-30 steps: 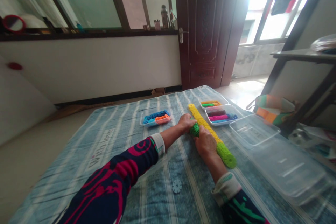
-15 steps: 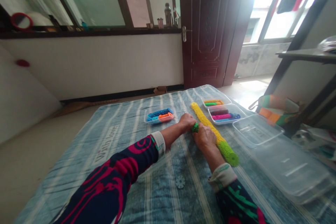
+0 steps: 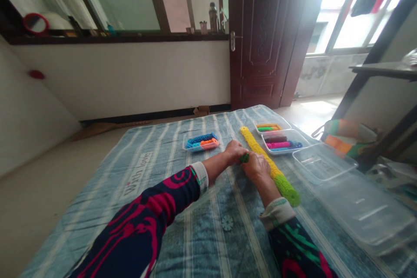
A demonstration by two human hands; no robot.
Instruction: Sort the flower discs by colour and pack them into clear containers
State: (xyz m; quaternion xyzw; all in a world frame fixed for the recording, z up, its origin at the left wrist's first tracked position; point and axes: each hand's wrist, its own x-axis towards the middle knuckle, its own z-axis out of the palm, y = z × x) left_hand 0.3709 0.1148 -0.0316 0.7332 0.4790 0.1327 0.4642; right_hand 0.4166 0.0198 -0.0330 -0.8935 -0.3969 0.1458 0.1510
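Note:
A long studded rod, yellow at the far end (image 3: 252,141) and light green at the near end (image 3: 286,189), lies on a striped blue cloth (image 3: 156,169). My left hand (image 3: 235,152) and my right hand (image 3: 257,166) meet beside it, both closed around a short dark green studded stack (image 3: 244,157) that shows between them. My right hand also rests against the rod's middle.
Small clear trays hold coloured pieces: blue and orange (image 3: 201,142), orange and green (image 3: 269,127), pink and blue (image 3: 282,143). Empty clear containers (image 3: 325,163) and a large lid (image 3: 365,210) lie at right. A single grey disc (image 3: 227,223) lies near my arms. A dark door stands behind.
My hands have drawn closer together, so less of the dark green stack shows between them. The view has shifted slightly to the left.

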